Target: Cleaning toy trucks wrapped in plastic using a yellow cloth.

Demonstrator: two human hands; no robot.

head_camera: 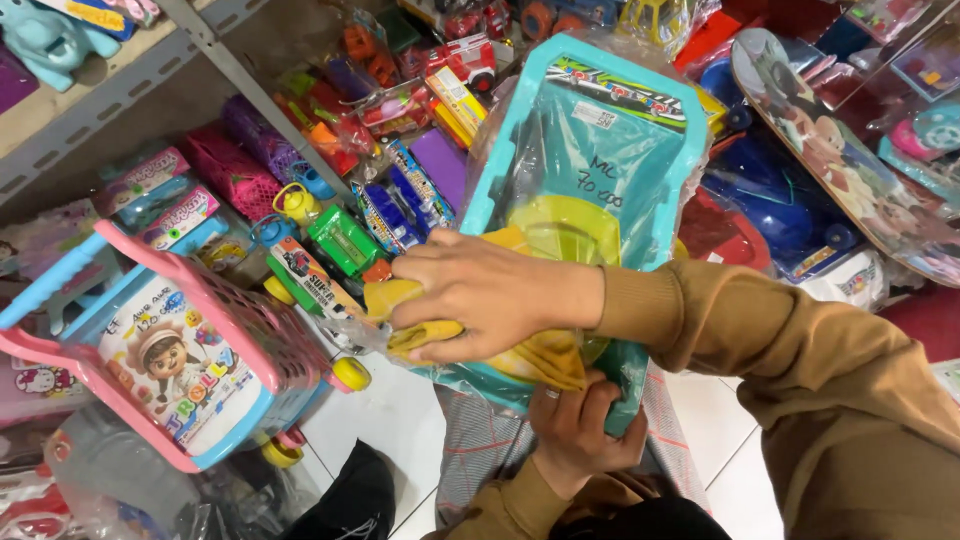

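A large turquoise plastic toy [600, 150], wrapped in clear plastic, stands tilted in front of me. My right hand [480, 295] comes in from the right in a brown sleeve. It presses a yellow cloth [540, 355] flat against the toy's lower front. My left hand [575, 430], with a ring on one finger, grips the toy's bottom edge from below. A yellow round part [570, 225] shows through the wrapping just above my right hand.
A pink and blue toy shopping trolley [190, 350] stands at the left. Packaged toy trucks and cars [345, 240] crowd the floor under a metal shelf [150, 70]. A printed skateboard [840, 160] leans at the right. White floor tiles [385, 420] lie below.
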